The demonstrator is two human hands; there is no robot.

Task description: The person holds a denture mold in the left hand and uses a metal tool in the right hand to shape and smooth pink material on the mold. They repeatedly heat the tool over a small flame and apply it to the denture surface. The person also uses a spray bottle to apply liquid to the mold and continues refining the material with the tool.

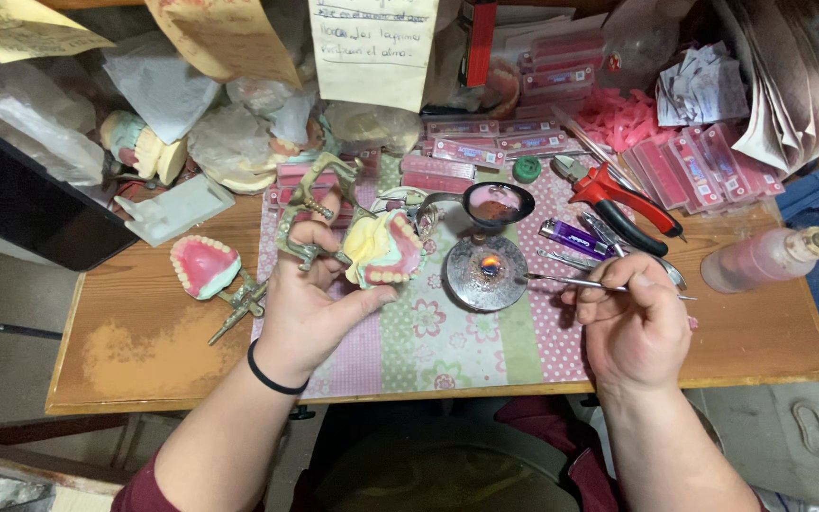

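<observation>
While the left hand (310,299) grips a denture model (383,248) mounted in a metal articulator (313,204) above the middle of the tabletop (144,351), the right hand (629,318) is closed around a thin metal instrument (571,281), whose tip reaches the small flame of a round burner (485,272) on the patterned mat (447,332). A second denture (204,265) lies toward the tabletop's left edge. Behind the burner sits a dark ladle (497,204); red-handled pliers (623,204) and a purple lighter (573,239) lie near the right hand. A pink bottle (760,258) lies at the right edge.
</observation>
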